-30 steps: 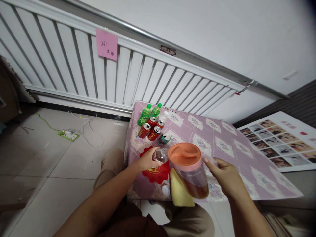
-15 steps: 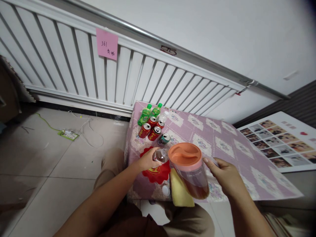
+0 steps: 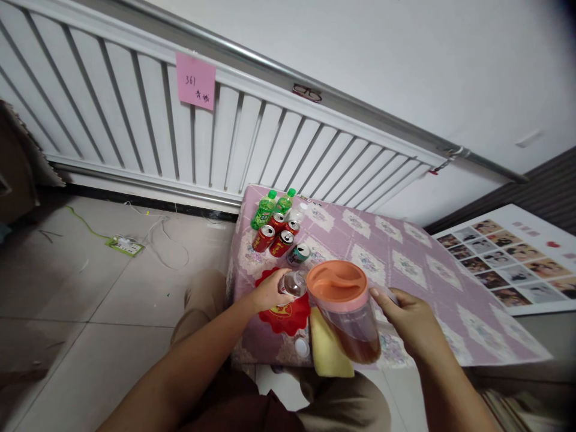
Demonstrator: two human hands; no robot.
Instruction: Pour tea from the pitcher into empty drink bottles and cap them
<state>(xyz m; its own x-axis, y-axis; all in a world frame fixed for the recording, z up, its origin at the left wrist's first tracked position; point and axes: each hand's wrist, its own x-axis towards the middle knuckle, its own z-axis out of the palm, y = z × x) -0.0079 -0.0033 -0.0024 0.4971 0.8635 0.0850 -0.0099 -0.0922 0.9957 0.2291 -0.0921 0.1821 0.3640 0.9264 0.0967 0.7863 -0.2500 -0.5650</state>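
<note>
My left hand (image 3: 269, 291) is closed around a small clear plastic bottle (image 3: 293, 284) above a red scalloped mat (image 3: 283, 318). My right hand (image 3: 407, 315) grips the handle of a clear pitcher (image 3: 355, 329) with an orange lid (image 3: 337, 282). The pitcher is tilted to the left, its lid edge right beside the bottle's mouth. Brown liquid lies in its lower part. I cannot make out a stream between the two. Beneath the pitcher lies a yellow cloth (image 3: 330, 354), and left of that a white cap (image 3: 302, 347).
Red cans (image 3: 263, 239), a teal can (image 3: 298, 254) and green bottles (image 3: 263, 210) stand at the back left of the cloth-covered table (image 3: 432, 288). Behind runs a white radiator (image 3: 252, 132). A power strip (image 3: 125, 245) with cables lies on the floor; a photo board (image 3: 508, 255) leans at right.
Almost nothing differs. Both hands keep their grip, and the tilted pitcher stays beside the bottle.
</note>
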